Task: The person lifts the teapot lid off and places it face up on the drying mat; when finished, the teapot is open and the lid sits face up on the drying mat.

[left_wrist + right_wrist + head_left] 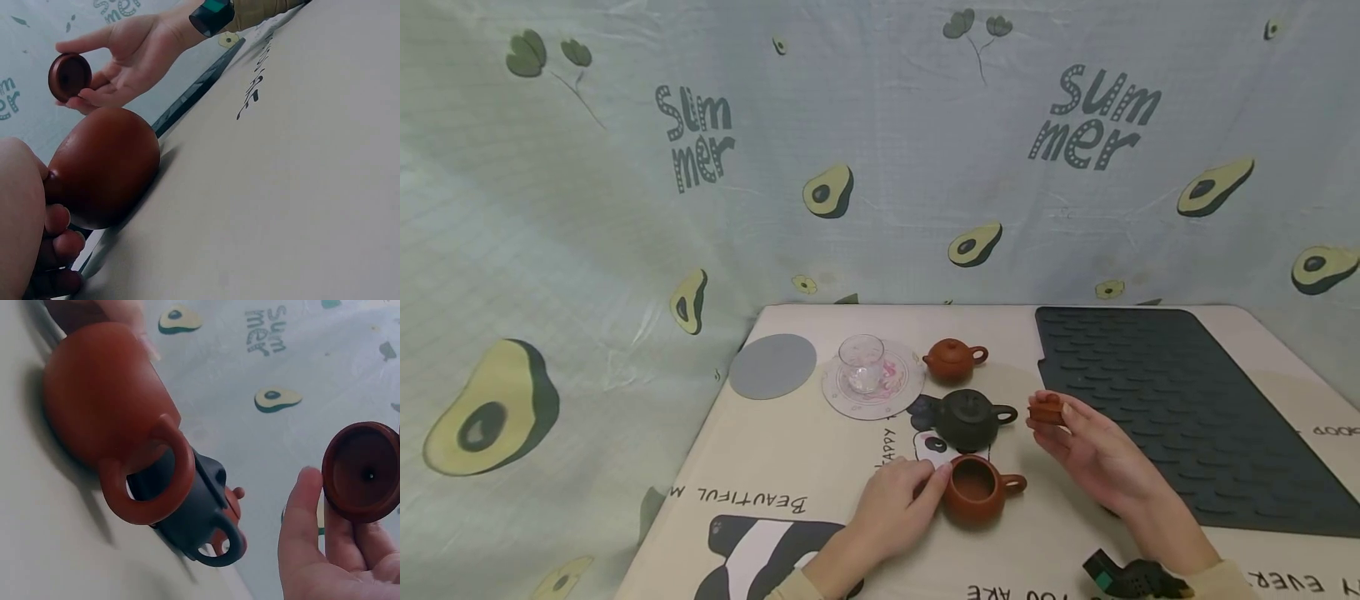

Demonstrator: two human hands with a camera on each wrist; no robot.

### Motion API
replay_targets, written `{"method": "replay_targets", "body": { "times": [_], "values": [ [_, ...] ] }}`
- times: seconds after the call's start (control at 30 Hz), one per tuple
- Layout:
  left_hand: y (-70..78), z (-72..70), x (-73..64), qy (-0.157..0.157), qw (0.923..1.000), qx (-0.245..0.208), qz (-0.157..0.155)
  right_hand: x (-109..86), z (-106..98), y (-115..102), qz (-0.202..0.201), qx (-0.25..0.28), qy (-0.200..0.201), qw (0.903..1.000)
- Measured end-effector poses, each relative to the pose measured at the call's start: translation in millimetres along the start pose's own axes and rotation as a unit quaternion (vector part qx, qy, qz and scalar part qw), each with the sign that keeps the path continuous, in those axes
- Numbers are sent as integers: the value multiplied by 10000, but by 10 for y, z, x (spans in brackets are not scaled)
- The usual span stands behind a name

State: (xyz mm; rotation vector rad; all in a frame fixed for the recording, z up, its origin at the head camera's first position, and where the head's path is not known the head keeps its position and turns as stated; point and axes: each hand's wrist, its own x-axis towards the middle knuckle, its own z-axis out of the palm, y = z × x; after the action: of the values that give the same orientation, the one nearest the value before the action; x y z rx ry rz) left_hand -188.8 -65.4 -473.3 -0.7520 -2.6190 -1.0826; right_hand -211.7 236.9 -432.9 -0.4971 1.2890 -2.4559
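Note:
A lidless reddish-brown teapot (pixel 976 507) stands on the table near the front, its opening facing up and its handle to the right. My left hand (pixel 897 507) pinches it at the spout side; in the left wrist view, thumb and curled fingers (pixel 67 245) are around the spout (pixel 52 185). Raised to the right of the pot, my right hand (pixel 1101 458) holds the small brown lid (pixel 1047 410) by its edge between thumb and fingertips. The right wrist view shows the lid's hollow underside (pixel 365 472) with a tiny hole.
Just behind stands a black teapot (pixel 967 419), and a smaller lidded brown teapot (pixel 951 362) is farther back. A glass cup (pixel 862 363) sits on a patterned plate (pixel 835 392), beside a grey disc (pixel 772 367). A dark ridged mat (pixel 1165 400) covers the right side.

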Motion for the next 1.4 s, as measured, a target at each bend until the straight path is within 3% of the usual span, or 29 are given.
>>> {"method": "replay_targets", "body": {
  "times": [0.27, 0.5, 0.97, 1.4],
  "values": [
    [-4, 7, 3, 26, 10000, -8, 4, -3, -36, -35, -15, -51, -3, 10000],
    [-19, 22, 5, 92, 9999, -10, 40, -11, -79, -57, 14, 245, 89, 9997],
    [-25, 16, 7, 138, 9999, -47, 70, -37, -147, -89, -80, 831, -89, 9965],
    [-29, 7, 2, 12, 10000, -69, 46, -27, -160, -93, -196, 650, 432, 9968]
  ]
}}
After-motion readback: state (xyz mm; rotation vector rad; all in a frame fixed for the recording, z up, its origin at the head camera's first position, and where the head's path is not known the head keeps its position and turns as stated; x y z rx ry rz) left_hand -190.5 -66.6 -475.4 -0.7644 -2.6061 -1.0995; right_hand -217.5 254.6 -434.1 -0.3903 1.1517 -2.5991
